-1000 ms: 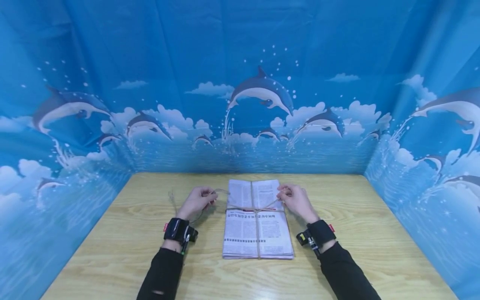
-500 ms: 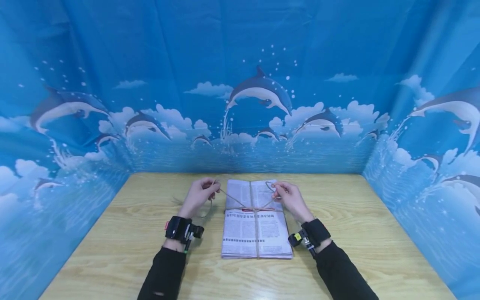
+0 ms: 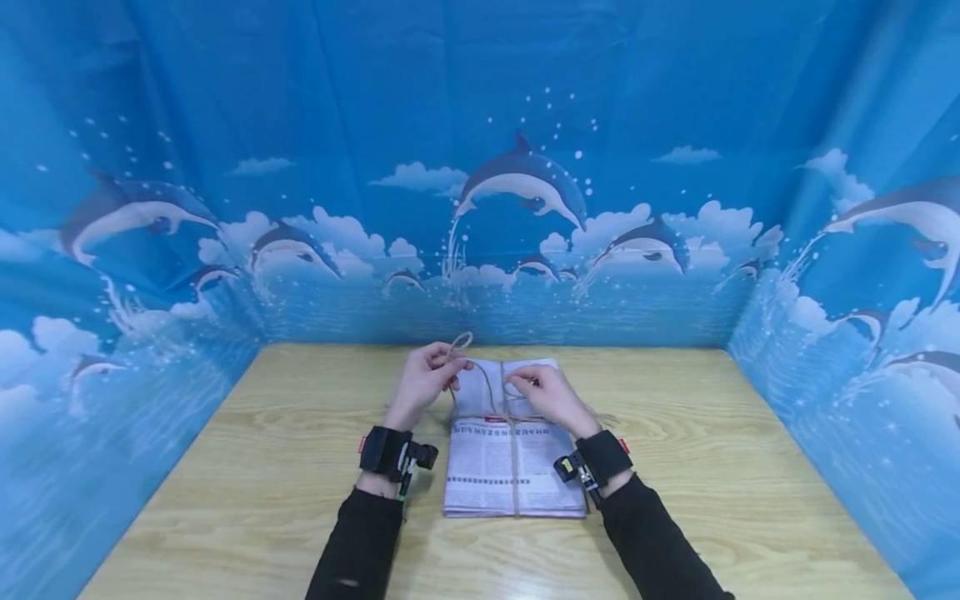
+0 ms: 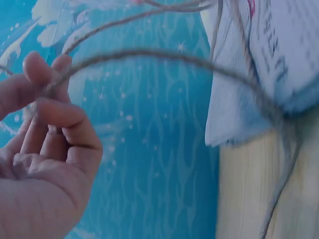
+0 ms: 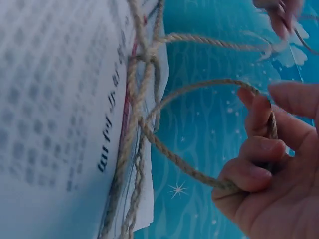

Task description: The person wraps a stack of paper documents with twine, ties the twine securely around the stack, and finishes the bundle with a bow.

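A stack of folded newspapers [image 3: 480, 493] lies on the table, bound by twine [image 3: 514, 467] that runs lengthwise and crosswise and crosses near its middle. My left hand [image 3: 426, 385] is over the stack's far left corner, pinching one twine end between thumb and fingers; a loop stands up above the fingertips. In the left wrist view that twine [image 4: 149, 54] arcs from the fingers to the stack. My right hand [image 3: 553, 397] is over the far right part of the stack. The right wrist view shows its fingers [image 5: 256, 167] curled around a loop of the other twine end [image 5: 182, 167].
The wood-grain table [image 3: 247, 500] extends to both sides of the stack. A blue curtain [image 3: 480, 308] printed with dolphins and clouds rises behind the table and along its left and right sides. Loose frayed twine sticks out beyond my right hand.
Both hands have come inward toward each other over the stack. The left hand's twine has gone from drawn out to slack, with a loop raised above it. The newspapers stay in place.
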A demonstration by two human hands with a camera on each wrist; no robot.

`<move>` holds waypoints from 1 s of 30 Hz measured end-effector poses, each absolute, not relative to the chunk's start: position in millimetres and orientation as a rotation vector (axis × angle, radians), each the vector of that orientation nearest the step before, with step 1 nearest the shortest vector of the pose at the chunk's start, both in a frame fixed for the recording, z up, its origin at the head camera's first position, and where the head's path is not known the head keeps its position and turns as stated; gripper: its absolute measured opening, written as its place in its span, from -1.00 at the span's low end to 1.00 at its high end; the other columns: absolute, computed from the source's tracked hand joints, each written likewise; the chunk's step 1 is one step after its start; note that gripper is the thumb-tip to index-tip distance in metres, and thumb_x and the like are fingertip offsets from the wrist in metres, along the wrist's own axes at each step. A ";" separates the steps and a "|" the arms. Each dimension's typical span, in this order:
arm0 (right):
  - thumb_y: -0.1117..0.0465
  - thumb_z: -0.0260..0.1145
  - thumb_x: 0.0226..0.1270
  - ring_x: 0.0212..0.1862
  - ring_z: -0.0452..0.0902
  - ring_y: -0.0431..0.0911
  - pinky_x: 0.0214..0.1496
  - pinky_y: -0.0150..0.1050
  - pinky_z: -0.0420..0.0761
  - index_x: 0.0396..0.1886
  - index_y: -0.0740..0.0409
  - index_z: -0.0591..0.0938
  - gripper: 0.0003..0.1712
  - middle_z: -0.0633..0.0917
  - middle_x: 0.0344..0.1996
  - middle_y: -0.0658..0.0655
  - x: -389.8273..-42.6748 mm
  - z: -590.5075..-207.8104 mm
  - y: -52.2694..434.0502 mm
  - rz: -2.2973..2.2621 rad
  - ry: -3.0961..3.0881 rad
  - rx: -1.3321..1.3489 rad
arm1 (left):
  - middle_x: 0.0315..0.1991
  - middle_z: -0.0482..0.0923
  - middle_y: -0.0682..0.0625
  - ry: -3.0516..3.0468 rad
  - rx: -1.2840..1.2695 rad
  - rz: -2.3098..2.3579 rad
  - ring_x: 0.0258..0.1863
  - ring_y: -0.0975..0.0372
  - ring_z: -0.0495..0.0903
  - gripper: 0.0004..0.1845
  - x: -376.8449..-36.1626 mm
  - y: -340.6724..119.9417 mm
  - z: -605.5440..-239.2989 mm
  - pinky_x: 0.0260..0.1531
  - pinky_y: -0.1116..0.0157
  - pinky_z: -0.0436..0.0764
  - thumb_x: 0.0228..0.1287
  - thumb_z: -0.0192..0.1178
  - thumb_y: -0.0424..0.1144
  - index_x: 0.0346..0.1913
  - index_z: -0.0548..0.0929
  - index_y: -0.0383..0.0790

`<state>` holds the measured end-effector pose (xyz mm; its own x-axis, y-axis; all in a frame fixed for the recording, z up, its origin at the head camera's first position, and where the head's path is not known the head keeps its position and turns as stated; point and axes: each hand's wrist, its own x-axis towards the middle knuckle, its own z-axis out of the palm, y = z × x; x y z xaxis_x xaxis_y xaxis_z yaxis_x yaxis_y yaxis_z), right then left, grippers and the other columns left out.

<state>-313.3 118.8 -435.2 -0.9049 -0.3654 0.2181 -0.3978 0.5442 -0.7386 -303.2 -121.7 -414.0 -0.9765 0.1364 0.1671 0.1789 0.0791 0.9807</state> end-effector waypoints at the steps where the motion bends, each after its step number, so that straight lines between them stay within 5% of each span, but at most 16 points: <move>1: 0.17 0.19 0.47 -0.20 0.62 -0.05 -0.13 -0.17 0.56 0.02 0.21 0.71 -0.70 0.75 -0.11 0.17 -312.6 -434.5 116.4 1.298 -2.728 0.699 | -0.17 0.71 -0.29 -2.272 -0.344 -2.086 -0.59 0.26 0.55 -0.81 -302.9 -118.7 -414.2 -0.55 0.41 0.47 0.40 0.18 -0.30 -0.04 0.60 -0.34; 3: 0.17 0.26 0.41 -0.10 0.66 -0.04 -0.09 -0.16 0.59 -0.01 0.19 0.72 -0.72 0.77 -0.12 0.12 -311.6 -435.0 113.0 1.268 -2.725 0.720 | -0.17 0.73 -0.25 -2.259 -0.362 -2.096 -0.60 0.27 0.56 -0.80 -301.8 -113.1 -414.0 -0.55 0.41 0.47 0.39 0.18 -0.30 -0.03 0.60 -0.33; 11: 0.16 0.39 0.28 -0.30 0.65 -0.22 -0.25 -0.30 0.57 -0.21 0.07 0.79 -0.85 0.79 -0.32 0.00 -311.7 -440.0 104.8 1.184 -2.690 0.707 | -0.15 0.74 -0.18 -2.267 -0.385 -2.156 -0.63 0.27 0.55 -0.78 -298.0 -96.1 -415.7 -0.60 0.41 0.43 0.40 0.18 -0.28 0.00 0.58 -0.33; 19: 0.21 0.22 0.41 -0.70 0.22 -0.22 -0.58 -0.36 0.22 -0.43 0.13 0.74 -0.76 0.66 -0.63 0.08 -316.0 -441.2 106.5 1.265 -2.666 0.586 | -0.10 0.70 -0.31 -2.215 -0.334 -2.207 -0.66 0.26 0.53 -0.78 -301.2 -89.4 -420.3 -0.60 0.39 0.44 0.41 0.14 -0.35 0.01 0.54 -0.41; 25: 0.21 0.13 0.51 -0.63 0.41 -0.18 -0.56 -0.35 0.32 -0.09 0.24 0.71 -0.73 0.73 -0.47 0.12 -318.0 -441.4 112.7 1.281 -2.698 0.562 | -0.20 0.74 -0.21 -2.092 -0.264 -2.261 -0.68 0.29 0.50 -0.85 -303.6 -92.9 -419.1 -0.63 0.41 0.43 0.39 0.15 -0.38 -0.06 0.57 -0.36; 30: 0.19 0.05 0.56 -0.58 0.54 -0.01 -0.51 -0.27 0.45 -0.25 0.28 0.66 -0.68 0.71 -0.51 0.16 -318.0 -442.7 114.2 1.207 -2.701 0.475 | -0.29 0.76 -0.07 -2.052 -0.250 -2.268 -0.70 0.29 0.52 -0.90 -304.3 -96.4 -417.3 -0.66 0.44 0.40 0.39 0.17 -0.36 -0.11 0.59 -0.30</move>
